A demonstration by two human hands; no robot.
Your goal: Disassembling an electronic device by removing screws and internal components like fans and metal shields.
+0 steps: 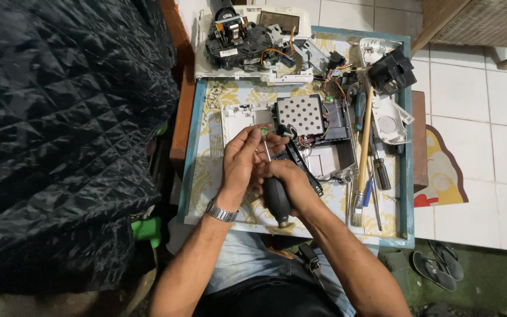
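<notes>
My left hand pinches a small green part between thumb and fingertips, a metal watch on its wrist. My right hand grips the black handle of a screwdriver, whose thin shaft points up to the green part. Both hands hover over a small table with a yellow-patterned top and a teal rim. Just beyond the fingers lies an opened device with a perforated metal plate and loose wires.
A dismantled white machine with black innards sits at the table's far end. A paintbrush, more screwdrivers and white and black casing pieces lie on the right. A dark quilted cover fills the left. Sandals rest on the floor.
</notes>
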